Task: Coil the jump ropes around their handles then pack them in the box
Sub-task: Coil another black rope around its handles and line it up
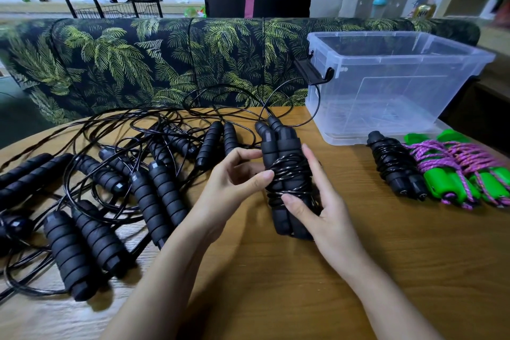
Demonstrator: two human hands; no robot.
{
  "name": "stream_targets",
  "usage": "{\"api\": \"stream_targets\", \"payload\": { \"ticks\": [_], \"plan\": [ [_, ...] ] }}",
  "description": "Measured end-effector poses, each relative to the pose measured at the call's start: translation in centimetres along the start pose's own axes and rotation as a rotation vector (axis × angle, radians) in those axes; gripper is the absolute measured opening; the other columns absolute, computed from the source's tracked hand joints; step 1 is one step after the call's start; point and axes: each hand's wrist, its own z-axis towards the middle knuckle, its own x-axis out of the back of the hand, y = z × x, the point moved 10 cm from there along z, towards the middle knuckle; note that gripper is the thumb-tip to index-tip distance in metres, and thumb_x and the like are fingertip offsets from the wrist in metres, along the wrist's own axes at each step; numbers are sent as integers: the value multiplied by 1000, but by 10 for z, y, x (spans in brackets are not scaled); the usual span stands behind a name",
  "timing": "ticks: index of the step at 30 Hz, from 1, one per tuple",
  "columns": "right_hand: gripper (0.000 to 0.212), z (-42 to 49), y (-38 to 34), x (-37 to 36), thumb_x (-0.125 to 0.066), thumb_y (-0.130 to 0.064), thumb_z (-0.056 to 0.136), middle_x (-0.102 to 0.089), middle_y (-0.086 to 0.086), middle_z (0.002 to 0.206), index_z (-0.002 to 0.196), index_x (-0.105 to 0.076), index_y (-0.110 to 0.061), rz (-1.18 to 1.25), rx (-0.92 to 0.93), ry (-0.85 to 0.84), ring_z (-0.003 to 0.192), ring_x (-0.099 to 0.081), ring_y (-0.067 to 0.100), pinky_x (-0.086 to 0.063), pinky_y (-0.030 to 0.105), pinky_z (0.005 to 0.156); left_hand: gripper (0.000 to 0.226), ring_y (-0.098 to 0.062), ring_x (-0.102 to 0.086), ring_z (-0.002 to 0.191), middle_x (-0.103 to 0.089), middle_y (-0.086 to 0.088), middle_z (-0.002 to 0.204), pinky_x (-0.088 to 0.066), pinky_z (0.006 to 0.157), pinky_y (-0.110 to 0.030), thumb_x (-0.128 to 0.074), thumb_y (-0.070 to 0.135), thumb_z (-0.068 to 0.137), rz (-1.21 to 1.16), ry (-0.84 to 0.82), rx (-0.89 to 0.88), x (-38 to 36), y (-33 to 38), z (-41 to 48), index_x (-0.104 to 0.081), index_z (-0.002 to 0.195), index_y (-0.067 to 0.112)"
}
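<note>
Grip, left hand (pixel 237 176): fingers curled, one fingertip pressed on the wound cord (pixel 289 176); whether it pinches a strand cannot be told.
Grip, right hand (pixel 323 210): clamped on the handle pair (pixel 276 146), thumb across the front of the coil, fingers behind, forefinger raised along the side.
Loose ropes (pixel 110 174): black, foam-handled, tangled on the left of the table (pixel 276 284); not yet coiled.
Work piece: handle pair held side by side over the table's middle, wound about its waist.
Free loop (pixel 319 103): unwound cord arching from the handle tops toward the box latch.
Technique (judgement): the thumb should pin the last turn so the springy cord cannot unwind. Each turn should be laid snug beside the one before, and the end tucked under a turn.
Box (pixel 372 107): clear, lidless, right rear; nothing visible inside.
Finished bundles: black bundle (pixel 394 168) and green-handled ropes (pixel 455 176) lie just before the box, outside it.
</note>
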Motion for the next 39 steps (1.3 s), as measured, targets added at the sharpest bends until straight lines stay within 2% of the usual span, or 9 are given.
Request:
{"api": "stream_targets", "payload": {
  "ticks": [4,7,15,19,22,28,33,36,39],
  "plan": [
    [74,0,-2,0,-68,-19,90,-46,-15,148,151,-28,-31,11,-3,-3,135,-43,-1,-35,11,104,44,-7,-67,85,-71,5,83,-51,76,-17,-68,12,76,-12,-32,8,-3,-2,0,-56,119,9],
    [72,1,-2,0,-65,-19,87,-51,-28,139,149,-32,-31,78,-41,-19,131,-45,-6,-36,8,101,50,-10,-67,93,-71,3,91,-51,81,-18,-70,16,76,4,-52,18,-5,-5,1,-58,125,11],
    [66,2,5,2,-59,-45,90,-35,-17,155,149,-30,-43,127,-66,5,144,-29,2,-27,37,120,45,-8,-66,90,-72,1,91,-50,81,-18,-64,11,82,-9,-99,-9,-2,5,0,-55,126,7],
    [61,3,-1,8,-52,-32,95,-31,-23,148,151,-27,-36,-67,10,70,140,-28,-8,-28,11,110,52,-12,-66,92,-70,-11,97,-52,81,-20,-71,16,76,-24,-1,-26,3,3,2,-56,126,7],
    [61,2,-7,6,-56,-27,95,-33,-18,148,149,-29,-39,-234,104,104,141,-31,1,-30,15,110,54,-10,-67,90,-72,-7,96,-52,77,-21,-74,20,72,-7,71,-64,1,4,0,-57,122,10],
    [80,0,-8,-6,-54,-63,80,-15,-26,158,148,-12,-57,-536,112,62,144,-27,4,-36,25,103,56,-12,-64,82,-72,0,88,-55,77,-29,-81,25,61,45,188,-138,4,6,-5,-56,109,12],
    [101,-2,-7,-9,-63,-61,72,-11,-19,160,151,-3,-47,-742,78,90,143,-29,10,-56,39,88,66,-8,-65,80,-69,8,79,-52,71,-23,-95,26,55,81,183,-158,0,4,-5,-54,105,12],
    [110,-3,-4,-7,-70,-57,67,-10,-19,159,151,-1,-42,-742,32,98,143,-30,10,-53,37,89,65,-5,-61,76,-66,15,78,-49,69,-19,-90,38,49,139,141,-180,-4,8,-5,-55,101,19],
    [117,-4,0,-3,-80,-52,63,-13,-21,157,151,-4,-40,-726,2,119,142,-27,7,-48,34,93,63,-10,-62,78,-67,8,81,-50,71,-22,-88,42,50,171,108,-216,-7,10,-5,-55,100,22]
  ]
}}
